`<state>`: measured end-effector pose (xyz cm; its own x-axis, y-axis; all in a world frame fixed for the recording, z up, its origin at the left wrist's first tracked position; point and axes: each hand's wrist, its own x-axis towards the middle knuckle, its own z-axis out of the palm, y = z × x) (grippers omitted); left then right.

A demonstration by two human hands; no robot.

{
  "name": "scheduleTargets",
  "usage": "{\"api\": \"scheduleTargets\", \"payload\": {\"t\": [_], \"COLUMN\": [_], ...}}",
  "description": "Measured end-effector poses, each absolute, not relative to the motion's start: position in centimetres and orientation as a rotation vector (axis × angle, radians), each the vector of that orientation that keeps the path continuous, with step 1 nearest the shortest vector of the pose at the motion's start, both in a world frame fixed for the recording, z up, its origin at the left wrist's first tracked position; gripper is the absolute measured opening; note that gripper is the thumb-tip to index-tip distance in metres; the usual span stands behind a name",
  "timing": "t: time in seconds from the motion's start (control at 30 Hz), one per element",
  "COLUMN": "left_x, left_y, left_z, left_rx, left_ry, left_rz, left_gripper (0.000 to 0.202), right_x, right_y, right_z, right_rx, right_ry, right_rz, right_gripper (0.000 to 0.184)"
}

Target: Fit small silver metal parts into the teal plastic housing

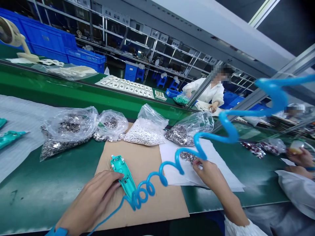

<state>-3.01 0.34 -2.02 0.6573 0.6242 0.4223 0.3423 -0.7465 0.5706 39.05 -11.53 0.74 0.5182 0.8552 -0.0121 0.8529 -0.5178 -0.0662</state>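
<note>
Teal casing point(126, 173): slantwise over the brown cardboard point(162, 203), right before the person!
Left hand point(99, 191): gripping it by the side.
Right hand point(209, 172): in at the small silvery parts point(187, 156) on white paper point(211, 149), fingertips bunched; cannot tell if one's caught.
Blue coiled cord point(216, 137): sweeping across in front.

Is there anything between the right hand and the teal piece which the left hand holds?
Yes: the blue coiled cord crosses the view between the right hand and the teal piece in the left hand. Its exact height is unclear.
</note>
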Motion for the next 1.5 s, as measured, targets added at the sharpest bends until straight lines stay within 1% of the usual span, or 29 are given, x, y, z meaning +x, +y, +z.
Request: {"api": "scheduleTargets", "payload": {"t": [0.2,0.37,0.53,0.73,0.9,0.97,1.07,1.17,1.33,1.5], "left_x": [-3.0,-3.0,-3.2,-3.5,-3.5,-3.6,-3.8,-3.6,-2.5,-1.8], "left_y": [0.4,0.6,0.6,0.8,0.8,0.8,1.1,1.2,0.9,1.6], "left_z": [-1.8,-1.7,-2.0,-2.1,-2.2,-2.4,-3.0,-2.8,-0.1,1.1], "left_rx": [2.432,2.44,2.434,2.469,2.452,2.458,2.467,2.477,2.547,2.6], "left_ry": [0.743,0.751,0.75,0.737,0.761,0.737,0.697,0.675,0.647,0.673], "left_rz": [0.831,0.81,0.789,0.703,0.731,0.699,0.675,0.693,0.679,0.566], "left_gripper": [0.024,0.025,0.025,0.031,0.028,0.03,0.032,0.031,0.023,0.019], "right_x": [39.2,39.6,40.3,41.1,40.3,39.4,38.0,37.4,36.8,31.1], "right_y": [-11.4,-11.3,-11.5,-11.2,-11.7,-11.7,-11.4,-11.0,-11.1,-10.3], "right_z": [0.8,0.9,0.5,0.0,0.4,0.4,0.1,-0.2,-0.3,0.5], "right_rx": [-2.664,-2.666,-2.647,-2.6,-2.54,-2.51,-2.437,-2.338,-2.134,-2.022], "right_ry": [-1.563,-1.561,-1.561,-1.599,-1.641,-1.681,-1.787,-1.869,-1.911,-1.99], "right_rz": [0.161,0.163,0.16,0.064,-0.028,-0.032,0.02,0.097,0.161,0.334], "right_gripper": [0.021,0.02,0.03,0.023,0.028,0.026,0.023,0.024,0.029,0.024]}}
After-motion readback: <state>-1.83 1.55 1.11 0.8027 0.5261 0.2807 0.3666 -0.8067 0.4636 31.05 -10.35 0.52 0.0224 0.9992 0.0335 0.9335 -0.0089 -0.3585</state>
